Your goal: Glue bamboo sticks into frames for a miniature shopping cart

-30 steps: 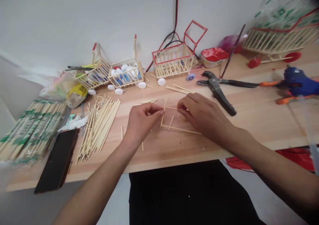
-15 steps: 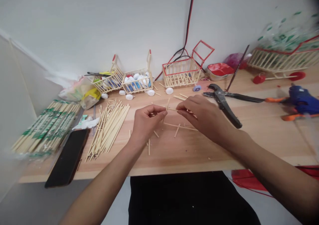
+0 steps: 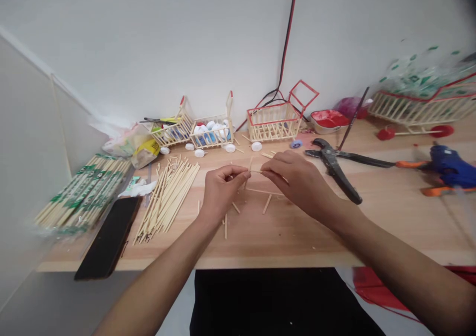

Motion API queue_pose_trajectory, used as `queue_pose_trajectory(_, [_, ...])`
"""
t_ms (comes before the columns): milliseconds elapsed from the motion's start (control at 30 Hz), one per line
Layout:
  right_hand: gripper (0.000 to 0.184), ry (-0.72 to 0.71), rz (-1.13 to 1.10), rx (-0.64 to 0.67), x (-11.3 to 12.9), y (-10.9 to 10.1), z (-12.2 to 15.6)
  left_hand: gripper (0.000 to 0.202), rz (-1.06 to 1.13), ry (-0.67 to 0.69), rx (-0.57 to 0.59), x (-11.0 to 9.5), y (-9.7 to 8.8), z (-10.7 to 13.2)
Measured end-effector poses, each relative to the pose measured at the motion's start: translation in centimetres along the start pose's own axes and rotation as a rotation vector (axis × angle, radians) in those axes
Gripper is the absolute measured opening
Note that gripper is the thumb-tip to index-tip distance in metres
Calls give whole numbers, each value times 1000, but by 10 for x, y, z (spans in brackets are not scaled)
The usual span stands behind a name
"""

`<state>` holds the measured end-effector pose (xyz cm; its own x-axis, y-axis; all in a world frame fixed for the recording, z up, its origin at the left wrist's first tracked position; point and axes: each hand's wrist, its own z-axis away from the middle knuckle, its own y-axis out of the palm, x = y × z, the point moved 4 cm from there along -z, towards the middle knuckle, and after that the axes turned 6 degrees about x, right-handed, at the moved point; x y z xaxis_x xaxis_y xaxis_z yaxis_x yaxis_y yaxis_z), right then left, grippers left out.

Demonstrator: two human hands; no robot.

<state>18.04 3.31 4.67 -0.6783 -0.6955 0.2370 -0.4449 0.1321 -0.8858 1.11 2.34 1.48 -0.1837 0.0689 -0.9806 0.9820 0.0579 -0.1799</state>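
OK, L hand pinching upright stick, R hand pinching cross stick, sticks apparently meeting betw. hands; angle could prob. skew if either grip twists, b/c thin sticks roll easily.

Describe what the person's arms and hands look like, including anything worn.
The left hand and right hand are bare: no gloves, and no ring or watch shows. The left arm and right arm have no sleeve in view. Plain black clothing shows below.
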Motion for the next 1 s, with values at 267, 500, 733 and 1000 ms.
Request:
queue_pose_trajectory(267, [21,-40,23,-22,-3,4,4,13,-5,-9,12,3,3,0])
queue_pose_trajectory(500, [24,-59,14,-36,-4,5,6,13,-1,-21,56,3,5,-1])
queue_pose_trajectory(733, [25,-53,11,-45,-4,4,7,14,114,-38,108,4,7,-2])
queue_pose_trajectory(1000, [23,-58,1,-68,-3,5,7,21,201,-123,108,12,7,-4])
